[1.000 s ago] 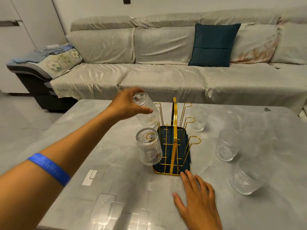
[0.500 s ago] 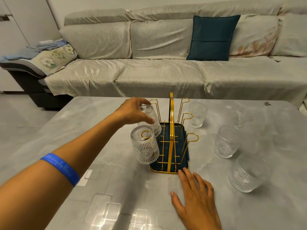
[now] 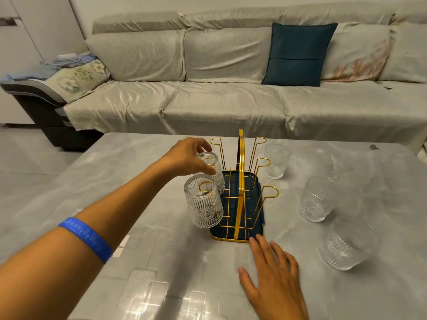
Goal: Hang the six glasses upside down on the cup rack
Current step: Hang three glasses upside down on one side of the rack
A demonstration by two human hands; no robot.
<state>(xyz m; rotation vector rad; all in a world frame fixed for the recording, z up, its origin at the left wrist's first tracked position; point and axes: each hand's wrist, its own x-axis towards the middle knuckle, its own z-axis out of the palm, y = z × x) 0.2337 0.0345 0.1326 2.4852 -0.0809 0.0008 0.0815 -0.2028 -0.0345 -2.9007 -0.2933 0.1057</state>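
**Second glass on the rack's left side**

The left hand (image 3: 184,158) reaches over the gold wire cup rack (image 3: 240,192), its grip closed around the base of an upturned ribbed glass (image 3: 213,172) that sits over the middle peg on the rack's left side. Just in front of it, a second glass (image 3: 204,205) hangs mouth-down and tilted on the nearest left peg, free of any hand. The far left peg (image 3: 216,142) and the three right pegs are bare.

The right hand (image 3: 275,276) lies flat on the grey table (image 3: 69,204), its grip open and empty, with fingertips (image 3: 255,241) at the rack's near right corner; contact cannot be judged.

Three more glasses stand upright to the right of the rack: a far one (image 3: 276,160), a middle one (image 3: 316,199), and a near one (image 3: 345,247). A sofa (image 3: 208,107) with a teal cushion (image 3: 299,54) lies beyond the table.
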